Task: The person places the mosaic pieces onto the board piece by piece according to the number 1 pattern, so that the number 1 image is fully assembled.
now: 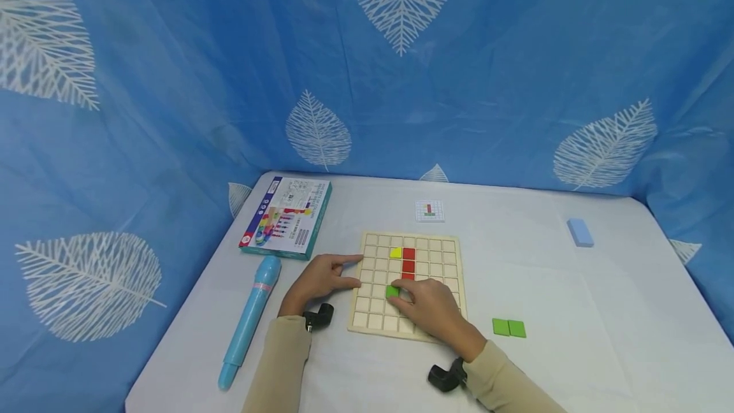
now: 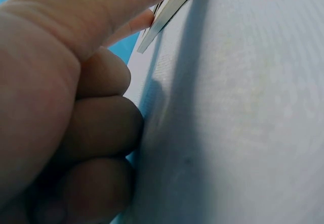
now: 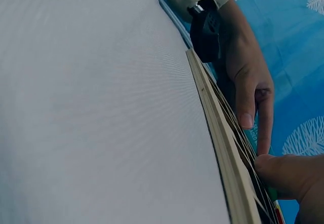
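Observation:
A square wooden grid board [image 1: 378, 330] lies on the table with one yellow tile [image 1: 395, 252] and a column of red tiles [image 1: 408, 260] in its cells. My right hand [image 1: 436, 308] is over the board's lower middle, thumb and forefinger pinching a green tile [image 1: 392, 291] at a cell just below and left of the red ones. My left hand [image 1: 321, 276] touches the board's left edge with an extended thumb and forefinger. Its other fingers [image 2: 101, 128] are bent under in the left wrist view. The right thumb [image 3: 283, 171] partly hides the green tile in the right wrist view.
Two green tiles [image 1: 508, 327] lie right of the board. Behind it is a small pattern card [image 1: 429, 211]. A boxed set [image 1: 287, 215] and a light-blue microphone-shaped stick [image 1: 249, 324] lie to the left. A blue block [image 1: 580, 232] sits at the far right.

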{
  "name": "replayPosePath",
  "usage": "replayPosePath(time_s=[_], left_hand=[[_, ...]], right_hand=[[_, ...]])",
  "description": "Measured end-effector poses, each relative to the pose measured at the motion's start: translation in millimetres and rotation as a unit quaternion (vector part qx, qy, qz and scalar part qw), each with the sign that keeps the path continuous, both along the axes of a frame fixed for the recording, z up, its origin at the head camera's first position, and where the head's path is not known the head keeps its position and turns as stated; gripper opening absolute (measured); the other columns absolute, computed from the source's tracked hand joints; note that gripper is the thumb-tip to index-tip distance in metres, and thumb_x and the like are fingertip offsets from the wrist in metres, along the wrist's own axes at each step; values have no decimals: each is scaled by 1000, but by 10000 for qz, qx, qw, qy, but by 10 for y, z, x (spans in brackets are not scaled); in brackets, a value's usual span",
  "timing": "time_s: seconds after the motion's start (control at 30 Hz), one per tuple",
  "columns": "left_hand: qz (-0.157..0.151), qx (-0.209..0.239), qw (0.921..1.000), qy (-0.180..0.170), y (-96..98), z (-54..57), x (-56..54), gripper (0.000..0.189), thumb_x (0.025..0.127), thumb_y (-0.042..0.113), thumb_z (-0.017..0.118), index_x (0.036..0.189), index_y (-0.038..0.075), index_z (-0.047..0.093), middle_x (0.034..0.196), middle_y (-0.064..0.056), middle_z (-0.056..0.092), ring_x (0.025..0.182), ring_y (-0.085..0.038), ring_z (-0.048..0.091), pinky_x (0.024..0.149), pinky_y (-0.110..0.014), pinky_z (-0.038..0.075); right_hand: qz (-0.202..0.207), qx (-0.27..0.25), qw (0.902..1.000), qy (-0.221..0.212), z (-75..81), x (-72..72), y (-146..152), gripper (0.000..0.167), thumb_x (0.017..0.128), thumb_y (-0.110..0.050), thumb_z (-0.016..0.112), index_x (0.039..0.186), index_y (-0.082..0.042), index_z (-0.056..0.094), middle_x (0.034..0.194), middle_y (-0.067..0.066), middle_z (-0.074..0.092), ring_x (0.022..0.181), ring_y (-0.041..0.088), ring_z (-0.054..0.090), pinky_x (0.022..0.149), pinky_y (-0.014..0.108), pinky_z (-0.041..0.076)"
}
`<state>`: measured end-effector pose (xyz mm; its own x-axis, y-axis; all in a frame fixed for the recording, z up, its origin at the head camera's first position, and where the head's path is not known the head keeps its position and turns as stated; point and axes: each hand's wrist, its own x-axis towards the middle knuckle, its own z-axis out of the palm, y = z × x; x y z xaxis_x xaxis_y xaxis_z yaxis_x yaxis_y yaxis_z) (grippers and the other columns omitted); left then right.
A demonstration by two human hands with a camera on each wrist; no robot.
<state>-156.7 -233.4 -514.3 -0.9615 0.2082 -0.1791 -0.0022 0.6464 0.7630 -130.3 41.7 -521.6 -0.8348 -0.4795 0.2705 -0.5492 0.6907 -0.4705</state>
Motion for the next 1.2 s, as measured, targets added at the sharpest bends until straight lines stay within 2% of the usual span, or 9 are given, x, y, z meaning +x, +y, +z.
replayPosePath(time_s=[0.47, 0.77, 1.2], left_hand=[[37, 14, 10000, 53, -4, 0, -7, 59, 78, 41, 89, 133, 32, 70, 59, 5, 37, 54, -12, 33, 51, -26, 25], [90, 61, 9999, -123, 14, -7, 26, 58, 79, 39, 89, 133, 31, 70, 59, 5, 36, 55, -13, 34, 51, -27, 26], [80, 16, 10000, -26, 21, 0, 29, 58, 79, 39, 88, 134, 31, 70, 59, 5, 36, 54, -12, 33, 51, -26, 25]], right_hand=[[-126, 14, 9999, -88, -14, -22, -9, 30, 85, -41, 83, 106, -21, 80, 50, -20, 37, 48, -1, 34, 49, 23, 32], [-188, -33, 9996, -212, -19, 8, 27, 27, 85, -40, 83, 104, -22, 80, 50, -19, 36, 50, 0, 34, 51, 24, 32], [-275, -512, 9983, 46, 4, 88, 179, 30, 83, -35, 86, 107, -16, 81, 49, -23, 30, 50, -3, 26, 51, 24, 32]])
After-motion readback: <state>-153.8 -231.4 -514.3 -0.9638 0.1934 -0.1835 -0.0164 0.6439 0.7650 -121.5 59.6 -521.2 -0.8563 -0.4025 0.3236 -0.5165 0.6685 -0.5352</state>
